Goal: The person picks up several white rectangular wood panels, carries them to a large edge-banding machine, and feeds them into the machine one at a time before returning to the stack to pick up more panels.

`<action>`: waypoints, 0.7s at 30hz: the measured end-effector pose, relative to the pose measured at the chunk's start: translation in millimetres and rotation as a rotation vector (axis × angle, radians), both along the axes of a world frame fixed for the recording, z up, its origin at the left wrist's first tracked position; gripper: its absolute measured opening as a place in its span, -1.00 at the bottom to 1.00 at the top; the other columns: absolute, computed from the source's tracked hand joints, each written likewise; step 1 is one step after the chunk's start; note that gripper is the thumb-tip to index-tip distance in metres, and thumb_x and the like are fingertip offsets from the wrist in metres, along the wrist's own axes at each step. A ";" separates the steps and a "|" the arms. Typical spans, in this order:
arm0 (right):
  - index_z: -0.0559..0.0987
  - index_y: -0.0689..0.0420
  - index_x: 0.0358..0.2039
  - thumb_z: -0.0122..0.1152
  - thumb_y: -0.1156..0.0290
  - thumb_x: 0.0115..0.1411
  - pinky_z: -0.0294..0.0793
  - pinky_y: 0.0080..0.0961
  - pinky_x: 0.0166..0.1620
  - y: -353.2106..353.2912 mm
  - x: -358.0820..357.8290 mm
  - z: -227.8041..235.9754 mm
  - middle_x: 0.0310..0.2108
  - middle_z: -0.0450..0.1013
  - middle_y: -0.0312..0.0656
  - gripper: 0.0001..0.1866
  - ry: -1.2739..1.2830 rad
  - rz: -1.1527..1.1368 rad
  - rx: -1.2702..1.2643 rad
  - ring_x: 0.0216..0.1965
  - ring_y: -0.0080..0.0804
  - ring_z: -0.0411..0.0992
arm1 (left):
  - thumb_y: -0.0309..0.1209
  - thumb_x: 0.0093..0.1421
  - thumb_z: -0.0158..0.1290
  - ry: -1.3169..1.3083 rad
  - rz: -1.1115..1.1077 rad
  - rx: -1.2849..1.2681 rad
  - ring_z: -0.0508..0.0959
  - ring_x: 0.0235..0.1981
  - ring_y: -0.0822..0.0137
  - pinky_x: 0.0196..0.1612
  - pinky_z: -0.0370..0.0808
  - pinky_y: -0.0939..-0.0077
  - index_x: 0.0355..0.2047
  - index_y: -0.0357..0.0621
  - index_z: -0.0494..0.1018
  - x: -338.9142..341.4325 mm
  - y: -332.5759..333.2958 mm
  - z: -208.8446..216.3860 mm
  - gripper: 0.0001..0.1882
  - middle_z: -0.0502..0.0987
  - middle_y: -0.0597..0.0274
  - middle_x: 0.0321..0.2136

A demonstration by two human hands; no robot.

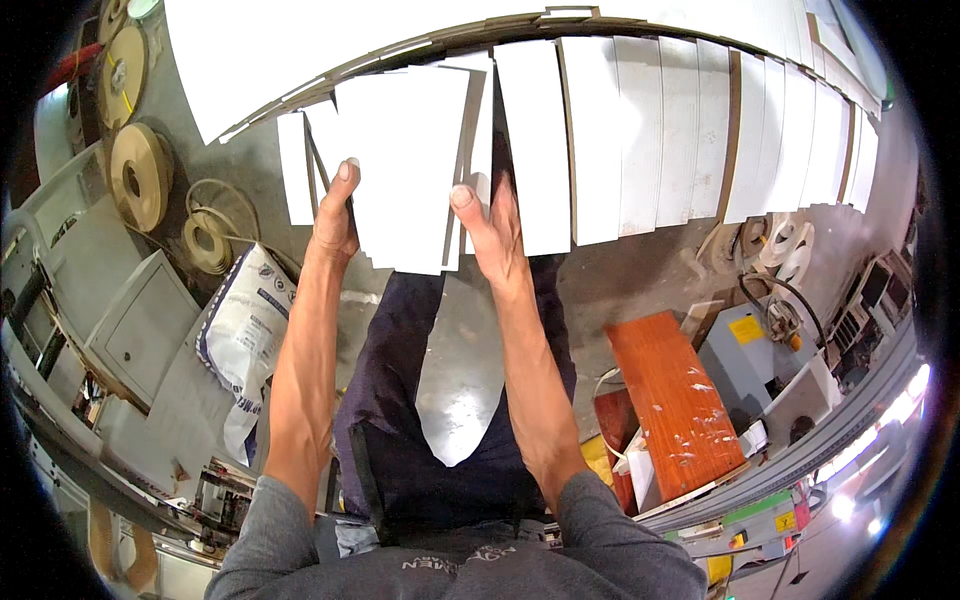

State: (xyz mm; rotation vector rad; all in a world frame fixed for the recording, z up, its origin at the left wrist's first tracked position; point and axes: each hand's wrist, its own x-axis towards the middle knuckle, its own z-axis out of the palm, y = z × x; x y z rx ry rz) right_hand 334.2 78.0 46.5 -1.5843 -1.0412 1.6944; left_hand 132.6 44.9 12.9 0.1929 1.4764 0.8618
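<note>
A stack of white rectangular panels (405,165) lies between my two hands, its near end sticking out toward me. My left hand (336,215) grips the stack's left edge, thumb on top and fingers hidden beneath or behind. On the right side my right hand (492,235) closes round the edge, its thumb along the top and its fingers partly hidden. A narrow white panel (294,170) is just left of my left hand. Next to my right hand lies another white panel (540,150), one of a long row of overlapping panels.
More white panels (680,130) overlap along a row to the right, before a large white sheet (330,40). Rolls of edge-banding tape (138,180) and a printed sack (245,330) are at left. An orange-brown board (675,400) and a grey box (735,350) are at right.
</note>
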 end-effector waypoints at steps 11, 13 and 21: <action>0.10 0.52 0.29 0.48 -0.31 -0.20 0.36 0.21 0.20 1.0 -16.3 2.1 0.13 0.21 0.47 0.35 0.111 0.011 -0.143 0.17 0.35 0.31 | 0.34 -0.01 0.17 0.074 0.135 -0.030 0.37 0.19 -0.19 0.10 0.51 0.06 0.23 -0.45 0.22 4.3 -1.4 15.0 0.12 0.33 -0.42 0.09; 0.18 0.41 0.30 0.40 -0.32 -0.14 0.30 0.22 0.23 0.3 -18.2 2.1 0.12 0.24 0.43 0.25 0.021 0.042 -0.061 0.22 0.28 0.25 | 0.32 0.01 0.17 0.083 0.142 -0.027 0.38 0.18 -0.15 0.11 0.50 0.07 0.23 -0.44 0.23 0.1 -5.2 9.7 0.10 0.34 -0.40 0.08; -0.05 0.52 0.33 0.39 -0.43 -0.25 -0.21 0.29 0.40 -17.5 -41.1 -26.2 0.27 -0.07 0.49 0.49 -0.180 0.339 0.086 0.35 0.45 -0.18 | 0.33 0.12 0.02 0.149 0.248 -0.003 0.50 0.05 0.10 0.05 0.52 0.26 0.23 -0.26 0.27 -27.5 -55.1 -7.9 -0.04 0.44 -0.11 0.02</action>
